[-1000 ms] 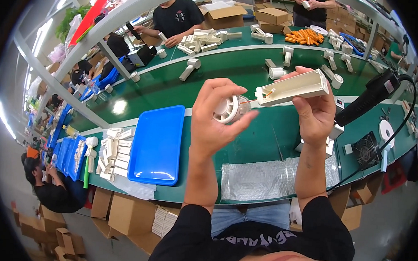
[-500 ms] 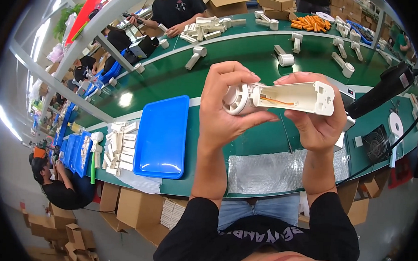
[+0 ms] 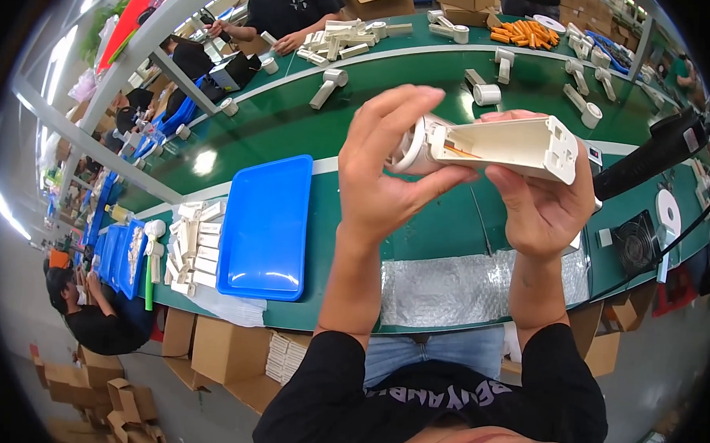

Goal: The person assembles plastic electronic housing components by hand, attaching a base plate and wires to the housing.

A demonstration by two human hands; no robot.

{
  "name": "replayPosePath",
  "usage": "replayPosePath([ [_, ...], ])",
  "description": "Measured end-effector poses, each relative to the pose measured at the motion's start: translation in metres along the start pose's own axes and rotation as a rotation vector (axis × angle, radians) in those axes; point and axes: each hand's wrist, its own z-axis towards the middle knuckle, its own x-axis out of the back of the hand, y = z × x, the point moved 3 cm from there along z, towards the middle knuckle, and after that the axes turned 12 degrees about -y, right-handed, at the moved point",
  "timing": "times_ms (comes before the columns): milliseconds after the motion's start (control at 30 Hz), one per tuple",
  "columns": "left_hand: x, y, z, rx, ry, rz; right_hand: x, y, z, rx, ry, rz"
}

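Observation:
Above the bench, my two hands hold a white fan housing (image 3: 501,142) with a round head and a hollow, open handle. My left hand (image 3: 381,163) curls around the round head, fingers over its top and thumb along the lower edge. My right hand (image 3: 542,206) grips the handle from below and behind, its thumb against the lower side. An orange wire (image 3: 459,151) lies inside the handle near the head. Part of the round head is hidden by my left fingers.
A blue tray (image 3: 266,225) stands on the left beside a pile of white handle parts (image 3: 195,246). Bubble wrap (image 3: 447,289) lies in front of me. A black tool (image 3: 651,159) juts in from the right near a small black fan (image 3: 635,242). Similar housings (image 3: 487,94) lie on the green belt.
The housing has risen slightly and turned in my hands, so less of the orange wire shows. Both hands keep their hold on it.

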Motion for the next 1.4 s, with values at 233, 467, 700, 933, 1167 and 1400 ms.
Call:
replayPosePath([
  [233,-0.014,0.011,-0.003,0.056,0.08,0.427,-0.007,0.003,-0.004,0.102,0.072,0.023],
  [467,-0.044,-0.054,-0.014,0.109,0.227,0.037,0.028,0.047,0.002,-0.094,0.324,0.257],
  [700,-0.006,-0.017,-0.002,-0.042,0.154,0.19,0.03,0.017,0.001,0.142,0.103,0.159],
  [933,-0.006,-0.019,-0.001,-0.065,0.017,0.325,0.015,-0.014,0.005,0.186,0.025,-0.01],
  [1167,-0.005,-0.01,-0.004,-0.058,0.036,0.328,0.012,-0.004,0.004,0.099,-0.058,-0.095],
  [1400,0.001,-0.008,-0.005,-0.078,0.094,0.104,0.006,0.01,0.003,-0.023,-0.116,0.061],
])
